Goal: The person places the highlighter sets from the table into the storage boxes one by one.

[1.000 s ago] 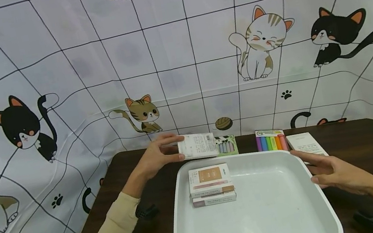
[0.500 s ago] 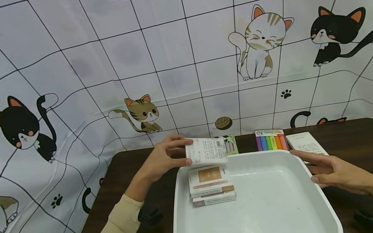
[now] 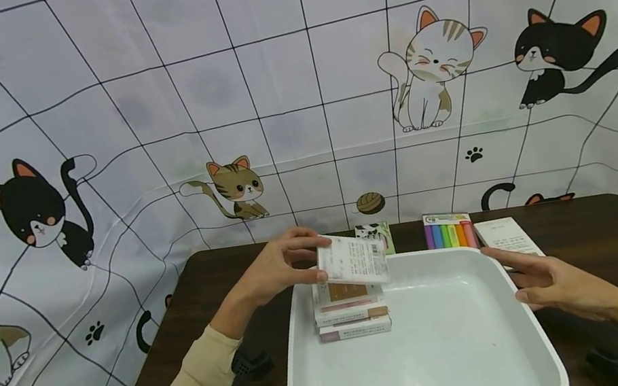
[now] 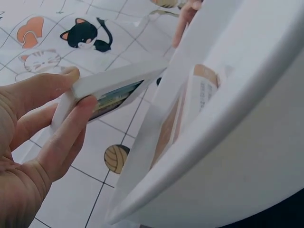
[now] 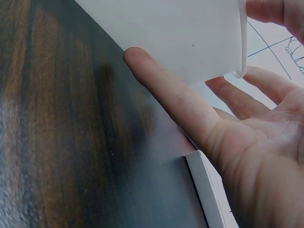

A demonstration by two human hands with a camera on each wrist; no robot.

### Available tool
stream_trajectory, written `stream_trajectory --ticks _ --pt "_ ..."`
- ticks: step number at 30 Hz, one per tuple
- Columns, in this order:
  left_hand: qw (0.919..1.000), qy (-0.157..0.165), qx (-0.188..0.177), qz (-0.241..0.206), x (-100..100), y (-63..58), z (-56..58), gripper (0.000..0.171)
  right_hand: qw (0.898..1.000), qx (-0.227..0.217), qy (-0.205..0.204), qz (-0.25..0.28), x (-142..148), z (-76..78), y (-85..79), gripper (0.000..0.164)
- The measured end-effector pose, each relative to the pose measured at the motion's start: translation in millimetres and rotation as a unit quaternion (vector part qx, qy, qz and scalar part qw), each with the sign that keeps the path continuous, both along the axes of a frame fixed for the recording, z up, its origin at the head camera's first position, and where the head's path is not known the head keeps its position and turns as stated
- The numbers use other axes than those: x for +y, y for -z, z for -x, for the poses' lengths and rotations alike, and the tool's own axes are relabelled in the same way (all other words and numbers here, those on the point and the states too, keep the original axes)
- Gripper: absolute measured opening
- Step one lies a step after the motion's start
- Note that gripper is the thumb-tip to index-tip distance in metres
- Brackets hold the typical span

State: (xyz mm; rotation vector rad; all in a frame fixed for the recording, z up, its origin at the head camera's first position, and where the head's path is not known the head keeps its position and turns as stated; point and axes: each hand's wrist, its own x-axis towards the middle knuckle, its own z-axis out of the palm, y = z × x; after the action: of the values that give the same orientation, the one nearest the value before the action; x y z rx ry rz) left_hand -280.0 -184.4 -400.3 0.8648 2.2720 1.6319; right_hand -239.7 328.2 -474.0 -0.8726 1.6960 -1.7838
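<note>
One white box (image 3: 352,260) hangs above the tray's (image 3: 466,344) far left, pinched at its left edge by the left hand (image 3: 287,264); a slipping grip could knock the boxes (image 3: 352,316) beneath. The right hand (image 3: 567,287), fingers extended, touches the tray's right side.

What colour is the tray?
The tray is white, seen best in the head view.

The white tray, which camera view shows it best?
The head view: the white tray appears almost whole. The left wrist view shows only some rim and wall; the right wrist view, only part of its outside.
</note>
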Motion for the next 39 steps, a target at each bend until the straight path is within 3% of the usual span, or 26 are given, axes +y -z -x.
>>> stream_trajectory --ticks 11,16,28,39 --pt "0.9998 0.015 -0.009 -0.003 11 1.3 -7.7 0.054 1.000 -0.005 0.006 -0.004 -2 -2.0 1.3 0.075" --pt "0.9998 0.007 -0.013 0.012 15 0.4 -11.3 0.053 1.000 -0.009 -0.006 0.006 -3 -1.9 5.1 0.074" --pt "0.9996 0.011 -0.022 0.010 22 0.2 -18.4 0.052 1.000 -0.009 0.009 -0.003 -4 -3.8 5.1 0.074" --pt "0.9998 0.002 -0.014 0.013 28 -11.9 -24.7 0.052 1.000 -0.007 0.015 -0.014 1 -1.2 -0.7 0.075"
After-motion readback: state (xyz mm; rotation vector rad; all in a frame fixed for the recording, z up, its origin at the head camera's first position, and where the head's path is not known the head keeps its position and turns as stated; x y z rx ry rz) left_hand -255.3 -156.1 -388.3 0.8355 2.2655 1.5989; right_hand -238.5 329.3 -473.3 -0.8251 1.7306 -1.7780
